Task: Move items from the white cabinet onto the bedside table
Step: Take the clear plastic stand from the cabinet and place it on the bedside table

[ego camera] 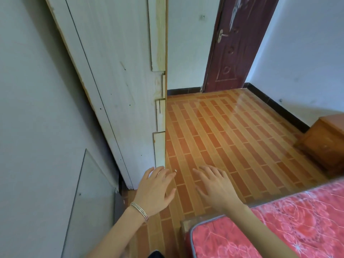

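Step judged: start of a fetch, nothing picked up, no cabinet items in view at all

Orange-and-red brick-pattern tiled floor (223,127) filled most of the view. Tall white worn wooden cabinet (115,71), chipped along its front edge, stood on the left edge of the floor; its inside was hidden, so contents cannot be told. A bed with a red floral mattress (279,226) sat at the near right corner of the floor. Dark red panelled door (236,43) was at the far edge. Small brown wooden bedside table (323,142) stood at the right edge against the wall, only partly in frame, with nothing seen on the part of its top that showed.

Left hand (154,189) was palm down with its fingers loosely spread and empty, fingertips just beside the cabinet's lower front edge; contact cannot be told. Right hand (216,187) was the same, spread and empty, over bare floor between cabinet and bed, well apart from the bedside table. Thin silver bangles (139,211) were on the left wrist. A tiny white scrap (175,170) lay on the floor just past the left fingertips.

Next move probably calls for getting at the cabinet's front or opening to find an item, then carrying it across the floor to the right edge
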Available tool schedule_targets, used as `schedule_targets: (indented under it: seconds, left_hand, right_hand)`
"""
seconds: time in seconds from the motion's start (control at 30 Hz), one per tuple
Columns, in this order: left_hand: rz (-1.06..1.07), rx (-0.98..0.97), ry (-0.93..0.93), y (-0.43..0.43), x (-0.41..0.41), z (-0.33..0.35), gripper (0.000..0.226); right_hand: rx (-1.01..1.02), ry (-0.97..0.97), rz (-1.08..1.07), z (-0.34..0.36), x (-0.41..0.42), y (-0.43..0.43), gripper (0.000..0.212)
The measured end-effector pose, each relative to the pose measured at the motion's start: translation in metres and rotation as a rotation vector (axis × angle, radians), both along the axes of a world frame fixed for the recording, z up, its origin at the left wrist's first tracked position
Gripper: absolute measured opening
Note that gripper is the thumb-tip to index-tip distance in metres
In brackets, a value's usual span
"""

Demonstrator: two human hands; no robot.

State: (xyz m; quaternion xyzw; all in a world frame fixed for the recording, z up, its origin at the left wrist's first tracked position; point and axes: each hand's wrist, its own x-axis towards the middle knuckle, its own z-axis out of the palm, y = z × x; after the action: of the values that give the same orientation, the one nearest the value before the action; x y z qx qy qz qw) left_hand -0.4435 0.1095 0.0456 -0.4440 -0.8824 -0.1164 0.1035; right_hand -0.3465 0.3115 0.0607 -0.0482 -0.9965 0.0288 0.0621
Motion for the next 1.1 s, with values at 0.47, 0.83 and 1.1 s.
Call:
schedule_targets:
  seconds: [0.47, 0.83, 1.1]
  left_hand:
    - [-0.279, -0.028, -0.014, 0.051, -0.137, -0.001, 0.044]
    - [-0.402, -0.117, -0.029, 0.158, -0.215, -0.01, 0.046]
    - [-0.463, -0.155, -0.026, 0.282, -0.266, 0.008, 0.053]
  right_hand:
    - [0.001, -0.017, -0.186, -0.007, -0.096, 0.021, 0.049]
    - [-0.03, -0.067, -0.342, -0.018, -0.153, 0.113, 0.05]
    - [0.008, -0.095, -0.382, -0.007, -0.195, 0.214, 0.05]
